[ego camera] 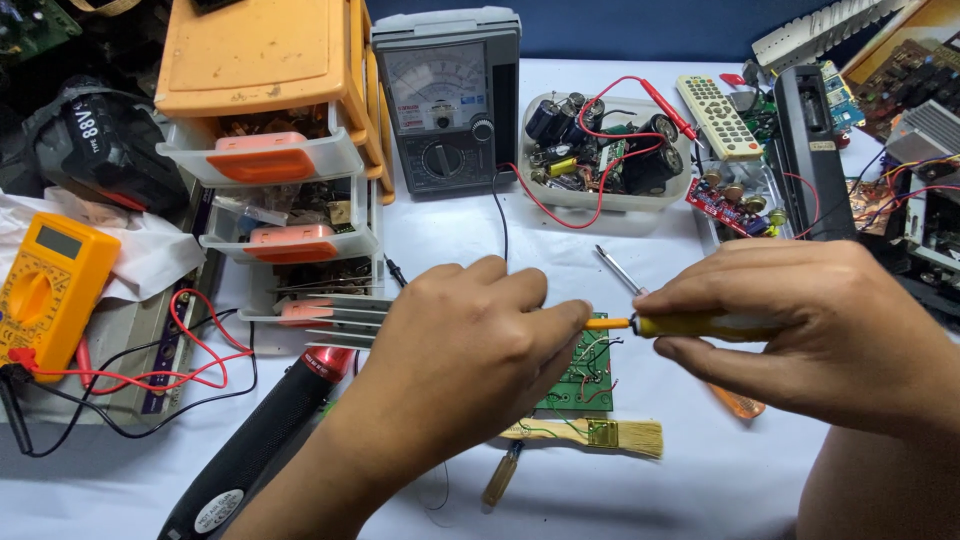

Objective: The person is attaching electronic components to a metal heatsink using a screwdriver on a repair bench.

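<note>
Two hands fill the middle of what I see. My left hand [470,335] is curled over a green board [583,372] and grips it — its fingers are bent shut on the board's edge, and silver fins [345,322] stick out from under the hand on its left. My right hand [810,330] has its fingers clamped on a yellow screwdriver [690,324]. The orange tip points left and touches the left fingers, right above the board.

Closest to me, under the hands, a brush [610,435] with pale bristles lies on the white table [650,500]. A small brown tool lies just below it. A black tool [265,440] with a red part lies slanted at the lower left. A second screwdriver [618,270] lies behind the hands, its orange handle poking out under my right hand.

At the left sits a yellow meter [50,285] with red and black wires [190,365] looped beside it.

Farther back stands an orange drawer box [270,60] with three drawers pulled open. Beside it is a grey meter [445,100] with a dial. Next comes a clear tub [600,150] full of black round parts, with a red wire across it. A white remote [718,115] lies past it, near a long black box [810,140] — more boards sit at the far right.
</note>
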